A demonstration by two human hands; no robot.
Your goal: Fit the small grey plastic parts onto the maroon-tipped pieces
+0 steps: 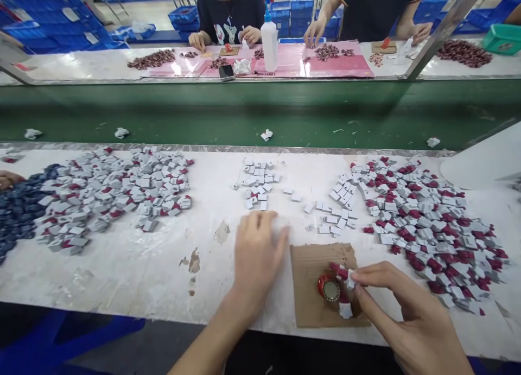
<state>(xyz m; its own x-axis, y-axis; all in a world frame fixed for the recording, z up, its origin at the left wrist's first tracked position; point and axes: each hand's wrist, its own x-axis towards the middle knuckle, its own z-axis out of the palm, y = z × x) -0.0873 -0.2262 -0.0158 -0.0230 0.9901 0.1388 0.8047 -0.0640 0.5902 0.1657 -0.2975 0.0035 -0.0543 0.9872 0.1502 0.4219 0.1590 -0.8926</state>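
My right hand (407, 304) pinches a small white and maroon plastic piece (345, 274) between thumb and forefinger. It is held just over a brown cardboard square (305, 299). On the cardboard lies a red bottle cap (329, 288), its hollow side up. Another white and maroon piece (345, 309) is beside the cap. My left hand (258, 255) reaches forward over the table, palm down, thumb apart from the bent fingers and slightly blurred; its fingertips are partly hidden. Just beyond them is a loose cluster of small white blocks (260, 179).
Heaps of white and maroon pieces lie at right (423, 228) and left (118, 190). Dark blue pieces (20, 212) are at far left, near another person's hand. Across a green conveyor belt (203, 112), two people sit at a table with a white bottle (269, 44).
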